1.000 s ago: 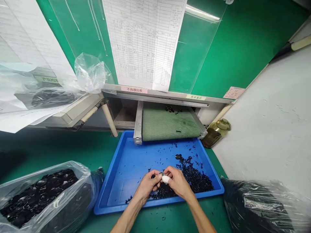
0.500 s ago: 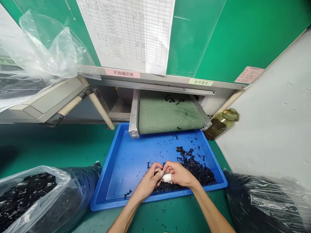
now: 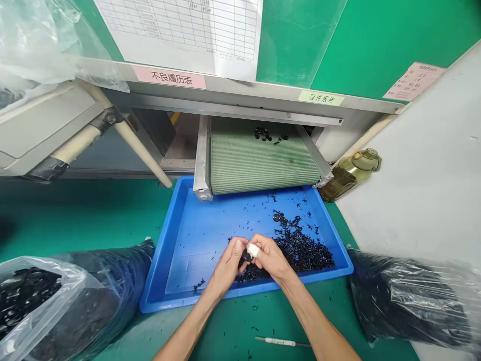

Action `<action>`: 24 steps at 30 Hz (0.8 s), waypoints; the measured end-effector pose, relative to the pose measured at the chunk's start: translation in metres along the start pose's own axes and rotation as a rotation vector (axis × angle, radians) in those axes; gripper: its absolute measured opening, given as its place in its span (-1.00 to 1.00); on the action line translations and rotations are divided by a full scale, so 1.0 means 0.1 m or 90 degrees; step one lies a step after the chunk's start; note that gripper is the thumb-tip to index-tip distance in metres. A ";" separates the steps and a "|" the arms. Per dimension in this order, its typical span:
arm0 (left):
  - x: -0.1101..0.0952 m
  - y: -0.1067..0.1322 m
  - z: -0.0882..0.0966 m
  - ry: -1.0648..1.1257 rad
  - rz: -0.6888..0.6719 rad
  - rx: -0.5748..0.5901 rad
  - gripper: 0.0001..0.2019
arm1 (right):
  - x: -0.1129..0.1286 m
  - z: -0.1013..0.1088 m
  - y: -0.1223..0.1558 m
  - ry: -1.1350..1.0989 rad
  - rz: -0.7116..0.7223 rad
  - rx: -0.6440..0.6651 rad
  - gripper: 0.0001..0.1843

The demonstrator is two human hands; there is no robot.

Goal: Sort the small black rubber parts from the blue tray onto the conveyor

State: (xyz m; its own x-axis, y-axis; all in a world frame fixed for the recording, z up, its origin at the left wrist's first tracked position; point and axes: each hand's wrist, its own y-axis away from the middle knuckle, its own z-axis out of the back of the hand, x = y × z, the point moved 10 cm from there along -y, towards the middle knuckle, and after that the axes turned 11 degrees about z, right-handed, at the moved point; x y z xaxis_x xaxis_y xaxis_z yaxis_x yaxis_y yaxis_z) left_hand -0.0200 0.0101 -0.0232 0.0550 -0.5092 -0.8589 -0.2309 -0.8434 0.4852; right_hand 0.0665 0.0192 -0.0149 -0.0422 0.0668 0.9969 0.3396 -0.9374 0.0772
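Both hands are together above a blue plastic tray [image 3: 191,260]. My left hand [image 3: 227,265] and my right hand [image 3: 270,258] pinch a small black part [image 3: 246,255] between their fingers. A white wrap or finger cot covers a digit of my right hand [image 3: 253,249]. Just under and to the right of my hands lies a heap of small black pieces [image 3: 304,255], and my right hand touches its edge. Several round black discs [image 3: 277,217] sit at the heap's far end. Loose bits are scattered across the tray floor.
A green mesh conveyor [image 3: 263,163] with steel side rails ends over the tray's far edge. Plastic bags of black parts stand left [image 3: 33,296] and right [image 3: 406,301]. An olive bottle [image 3: 351,173] stands beyond the tray's right corner, and a thin white-handled tool [image 3: 280,341] lies near my right forearm.
The view has tilted, so the tray and conveyor sit higher in the frame. My hands remain together on the small part, and the white-wrapped finger now points further up.
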 end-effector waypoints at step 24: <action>0.07 -0.10 -0.07 0.220 0.101 0.120 -0.69 | -0.09 0.65 -0.10 0.272 -0.020 -0.075 -0.90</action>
State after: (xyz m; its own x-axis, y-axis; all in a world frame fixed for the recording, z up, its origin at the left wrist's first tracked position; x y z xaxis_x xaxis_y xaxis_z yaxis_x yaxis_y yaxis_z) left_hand -0.0110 0.0137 -0.0326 0.3192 -0.6846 -0.6553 -0.4339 -0.7203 0.5412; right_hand 0.1250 0.0499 -0.0231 -0.4442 -0.0278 0.8955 0.2241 -0.9712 0.0811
